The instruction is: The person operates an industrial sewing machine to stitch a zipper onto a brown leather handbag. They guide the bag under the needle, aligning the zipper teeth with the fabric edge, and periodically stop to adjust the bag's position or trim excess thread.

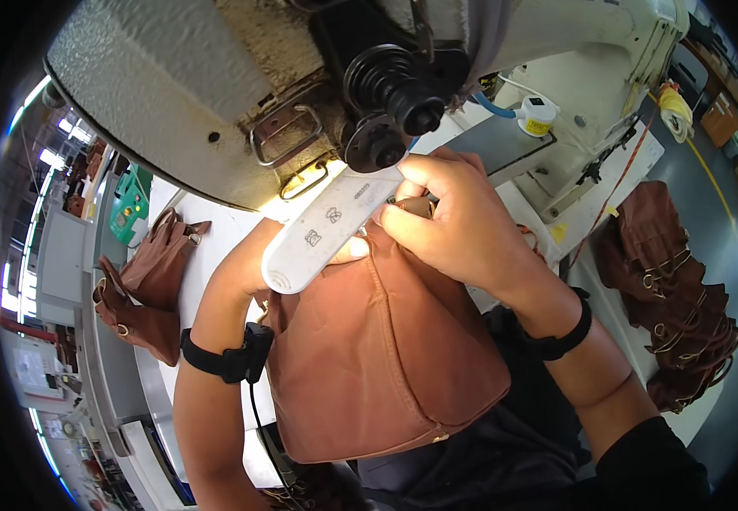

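Observation:
A brown leather bag (343,366) hangs over my lap, its top edge raised under the sewing machine head (190,85). My right hand (454,221) pinches the upper edge of the bag between thumb and fingers, close to the machine's black round parts (386,111). On the other side my left hand (353,249) grips the bag's edge. Its thumb tip lies on the leather, while a white rounded bar (318,234) with small printed pictures hides most of its fingers. The needle area is hidden.
Two brown bags (152,272) lie on the white table to the left. Several more brown bags (671,298) with straps and rings are heaped at the right. A green box (131,204) stands at the far left, and a white-capped container (537,115) sits by the machine arm.

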A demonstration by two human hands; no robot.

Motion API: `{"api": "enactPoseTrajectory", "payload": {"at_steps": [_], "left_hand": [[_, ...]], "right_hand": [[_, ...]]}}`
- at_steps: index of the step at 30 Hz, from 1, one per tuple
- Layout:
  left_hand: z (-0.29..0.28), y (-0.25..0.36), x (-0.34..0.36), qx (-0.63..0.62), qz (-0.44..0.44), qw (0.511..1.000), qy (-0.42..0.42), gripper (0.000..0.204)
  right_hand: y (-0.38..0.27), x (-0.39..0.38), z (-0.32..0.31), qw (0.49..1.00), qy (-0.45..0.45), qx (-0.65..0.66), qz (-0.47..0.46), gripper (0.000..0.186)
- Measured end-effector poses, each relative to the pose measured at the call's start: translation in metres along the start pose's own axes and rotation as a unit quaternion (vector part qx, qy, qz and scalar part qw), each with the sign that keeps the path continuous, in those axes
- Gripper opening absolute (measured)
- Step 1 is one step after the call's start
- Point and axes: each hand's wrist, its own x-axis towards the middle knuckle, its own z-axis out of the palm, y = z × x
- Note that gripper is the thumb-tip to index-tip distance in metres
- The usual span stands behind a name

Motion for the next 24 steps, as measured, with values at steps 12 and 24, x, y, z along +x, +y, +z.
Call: {"api": "enactPoseTrajectory", "payload": {"at_steps": [12, 24], "left_hand": [[0.012, 0.003, 0.000, 0.026, 0.038, 0.999, 0.020, 0.036], [-0.004, 0.005, 0.001, 0.163, 0.142, 0.976, 0.031, 0.055]], "right_hand": [[-0.002, -0.002, 0.003, 1.000, 0.028, 0.007, 0.005, 0.022], [-0.006, 0.005, 0.001, 1.000, 0.007, -0.025, 0.018, 0.018]]}}
